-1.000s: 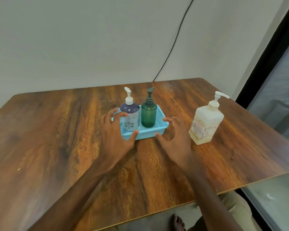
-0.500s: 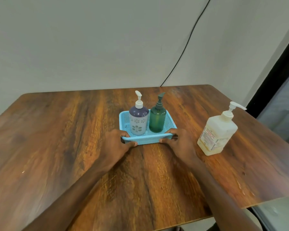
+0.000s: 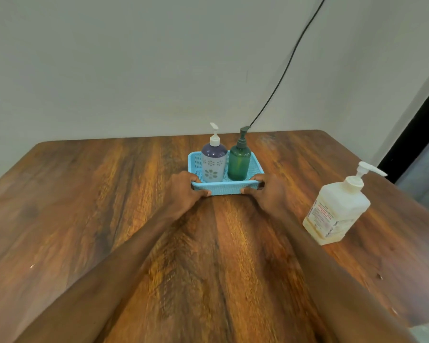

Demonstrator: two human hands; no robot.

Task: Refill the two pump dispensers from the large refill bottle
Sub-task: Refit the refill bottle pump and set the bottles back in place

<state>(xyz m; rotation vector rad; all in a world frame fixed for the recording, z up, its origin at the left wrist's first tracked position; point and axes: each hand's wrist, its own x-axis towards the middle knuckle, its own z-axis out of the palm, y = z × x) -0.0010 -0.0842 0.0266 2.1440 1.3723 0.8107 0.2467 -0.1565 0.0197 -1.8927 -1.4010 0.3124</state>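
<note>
Head view: left hand [image 3: 183, 188] and right hand [image 3: 268, 191], open a second ago, now grip the blue basket [image 3: 226, 188] by its near rim — purple dispenser [image 3: 213, 164] and green dispenser [image 3: 238, 164] upright inside, refill bottle [image 3: 337, 211] at its 4 o'clock on the tabletop [image 3: 109, 219], untouched — refilling not begun.

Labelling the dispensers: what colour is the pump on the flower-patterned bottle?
White: the pump of the purple-and-white flower-patterned plastic dispenser, clearest in head view.
</note>
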